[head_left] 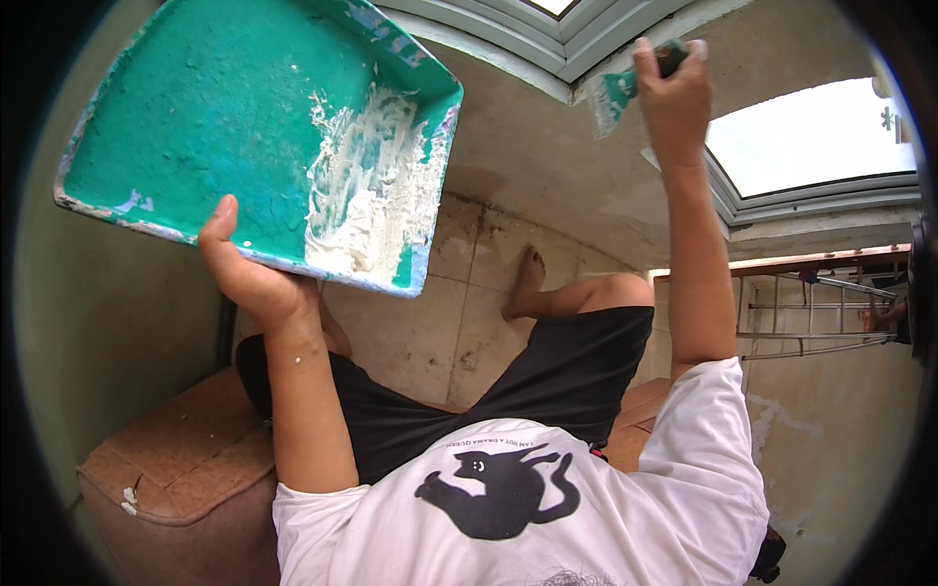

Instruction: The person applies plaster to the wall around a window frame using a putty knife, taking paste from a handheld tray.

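Observation:
My left hand (262,278) supports a green tray (195,117) by its near edge, the thumb over the rim and the fingers out of sight underneath. Smeared white paste (366,210), like filler or putty, covers the tray's right side. Up at the right, my right hand (679,105) is closed around the dark handle of a putty knife (615,99). Its teal blade carries white paste and points left, close to the wall (547,146) below a window corner. Whether the blade touches the wall, I cannot tell.
Pale window frames (586,44) run along the top, and another window (816,137) is at the right. A brown padded seat (186,454) is beneath me, above a tiled floor (430,327). A metal rack or ladder (816,317) stands at the far right.

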A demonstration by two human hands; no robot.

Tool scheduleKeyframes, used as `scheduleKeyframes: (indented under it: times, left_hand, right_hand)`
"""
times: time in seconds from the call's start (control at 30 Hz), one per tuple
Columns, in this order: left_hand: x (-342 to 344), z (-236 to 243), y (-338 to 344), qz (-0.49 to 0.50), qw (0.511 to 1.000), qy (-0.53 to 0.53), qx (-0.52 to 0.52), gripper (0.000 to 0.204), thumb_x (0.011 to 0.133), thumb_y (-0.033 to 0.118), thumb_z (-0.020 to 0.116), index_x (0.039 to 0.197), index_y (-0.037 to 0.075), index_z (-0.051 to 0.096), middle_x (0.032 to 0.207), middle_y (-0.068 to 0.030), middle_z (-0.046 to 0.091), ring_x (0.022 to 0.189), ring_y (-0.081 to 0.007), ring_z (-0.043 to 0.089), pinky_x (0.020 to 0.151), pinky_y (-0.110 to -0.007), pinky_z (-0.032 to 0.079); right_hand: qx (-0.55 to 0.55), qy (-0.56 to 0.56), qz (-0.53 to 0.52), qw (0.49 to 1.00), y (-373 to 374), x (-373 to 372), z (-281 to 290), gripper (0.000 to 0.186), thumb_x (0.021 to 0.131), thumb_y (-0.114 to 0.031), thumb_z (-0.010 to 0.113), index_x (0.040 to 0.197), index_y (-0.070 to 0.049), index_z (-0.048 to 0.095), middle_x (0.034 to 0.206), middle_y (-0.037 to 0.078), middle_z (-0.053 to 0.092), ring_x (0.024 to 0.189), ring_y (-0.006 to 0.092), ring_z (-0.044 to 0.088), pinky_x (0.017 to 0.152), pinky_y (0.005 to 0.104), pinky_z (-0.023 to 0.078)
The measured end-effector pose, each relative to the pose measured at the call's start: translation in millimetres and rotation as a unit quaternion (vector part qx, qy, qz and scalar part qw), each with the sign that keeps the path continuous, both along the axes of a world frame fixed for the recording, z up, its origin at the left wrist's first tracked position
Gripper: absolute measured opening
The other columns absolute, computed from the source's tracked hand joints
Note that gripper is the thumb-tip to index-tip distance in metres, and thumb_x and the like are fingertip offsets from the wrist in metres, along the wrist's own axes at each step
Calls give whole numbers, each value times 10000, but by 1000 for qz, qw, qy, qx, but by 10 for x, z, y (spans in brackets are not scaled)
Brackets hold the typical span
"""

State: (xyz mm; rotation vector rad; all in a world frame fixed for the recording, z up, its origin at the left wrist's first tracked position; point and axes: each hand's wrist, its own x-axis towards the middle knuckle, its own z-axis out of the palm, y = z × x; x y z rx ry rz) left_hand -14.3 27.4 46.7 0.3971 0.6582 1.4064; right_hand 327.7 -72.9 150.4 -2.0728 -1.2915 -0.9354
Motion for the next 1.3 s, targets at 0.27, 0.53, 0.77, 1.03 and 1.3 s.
scheduleKeyframes:
  times: [0.27,0.53,0.77,1.03,1.3]
  left_hand:
    - [8,-24,-14,18,1000,20,4,541,825,314,574,1240,-29,520,1194,-133,551,1097,-261,550,951,-389,426]
    - [-16,-22,12,9,1000,19,10,541,832,311,564,1241,-39,514,1197,-136,550,1104,-263,549,960,-388,426]
    - [26,21,-23,16,999,28,17,563,832,311,557,1274,-32,492,1226,-141,531,1120,-272,542,958,-405,434]
    - [9,75,-31,9,999,46,10,612,841,330,550,1328,-28,456,1286,-156,517,1168,-310,524,994,-439,421]
    - [38,-16,-72,-4,999,50,2,629,844,399,534,1324,-4,483,1303,-147,530,1173,-318,524,996,-451,416]
  right_hand:
    - [51,67,-8,996,-240,64,64,449,883,-407,720,973,-3,546,747,157,675,653,329,680,623,415,543]
    - [15,415,195,888,-625,-11,-533,216,907,-186,741,979,-30,609,826,55,688,667,101,642,614,243,540]
    - [70,448,193,870,-805,250,-1450,235,908,-158,736,1023,-4,600,931,72,706,755,105,665,697,250,560]
    - [147,383,208,888,-825,419,-1172,225,912,-145,727,1030,-4,598,956,80,718,764,113,672,703,258,571]
    - [183,332,193,905,-1246,402,-482,246,911,-185,731,1041,-23,599,1005,79,719,802,122,675,730,251,557]
